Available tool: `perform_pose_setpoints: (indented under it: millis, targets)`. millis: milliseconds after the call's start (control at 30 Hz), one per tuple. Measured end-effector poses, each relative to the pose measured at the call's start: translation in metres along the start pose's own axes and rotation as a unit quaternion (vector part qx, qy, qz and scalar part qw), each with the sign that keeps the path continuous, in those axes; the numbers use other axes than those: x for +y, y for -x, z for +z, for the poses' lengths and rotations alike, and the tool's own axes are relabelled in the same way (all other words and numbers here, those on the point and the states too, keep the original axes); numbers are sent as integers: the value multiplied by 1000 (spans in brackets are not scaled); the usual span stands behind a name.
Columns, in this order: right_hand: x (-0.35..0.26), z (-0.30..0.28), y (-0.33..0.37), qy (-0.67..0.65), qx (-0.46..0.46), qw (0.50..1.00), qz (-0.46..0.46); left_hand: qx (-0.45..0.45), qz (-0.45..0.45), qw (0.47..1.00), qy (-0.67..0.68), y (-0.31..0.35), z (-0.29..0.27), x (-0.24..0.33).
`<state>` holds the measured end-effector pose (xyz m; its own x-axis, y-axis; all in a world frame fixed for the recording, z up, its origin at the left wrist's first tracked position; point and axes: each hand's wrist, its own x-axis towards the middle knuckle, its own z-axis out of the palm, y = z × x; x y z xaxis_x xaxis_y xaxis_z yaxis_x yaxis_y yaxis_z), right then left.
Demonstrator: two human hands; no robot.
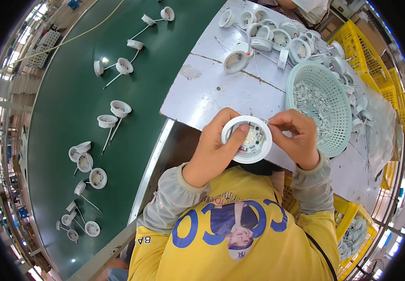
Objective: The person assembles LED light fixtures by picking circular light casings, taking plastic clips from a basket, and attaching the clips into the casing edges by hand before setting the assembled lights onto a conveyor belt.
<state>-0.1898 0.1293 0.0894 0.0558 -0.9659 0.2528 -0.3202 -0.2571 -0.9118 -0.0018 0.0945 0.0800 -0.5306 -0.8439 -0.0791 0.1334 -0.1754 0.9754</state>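
Note:
My left hand [215, 146] grips a round white LED downlight [255, 140] in front of my chest, its thumb reaching over the rim onto the inside. The open face of the light is turned up, showing small yellow LEDs and a circuit board. My right hand [300, 136] is closed in a pinch at the light's upper right edge. Whatever sits between those fingertips is too small and covered to name. Just right of this hand stands a pale green perforated basket [342, 133] with many small whitish pieces [313, 102] in it.
Many white downlights with wires [281, 40] are heaped on the far part of the white table [202, 89]. Left of it runs a green conveyor belt [62, 126] carrying scattered downlights. Yellow crates [354, 51] and a clear plastic bag [376, 129] are at right. A person [311, 8] is across the table.

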Motion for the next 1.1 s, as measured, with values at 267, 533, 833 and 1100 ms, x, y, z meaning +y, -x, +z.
perform_pose_setpoints:
  millis: [267, 533, 833, 1100]
  targets:
    - [13, 8, -1, -37, -18, 999, 27, -12, 10, 999, -52, 2, 0, -8]
    - [20, 7, 4, -58, 5, 998, 27, -30, 10, 997, -67, -4, 4, -8]
    - [26, 4, 6, -62, -24, 998, 23, -50, 52, 993, -98, -4, 4, -15]
    - [27, 4, 9, -101, -43, 994, 24, -79, 3, 993, -84, 0, 2, -11]
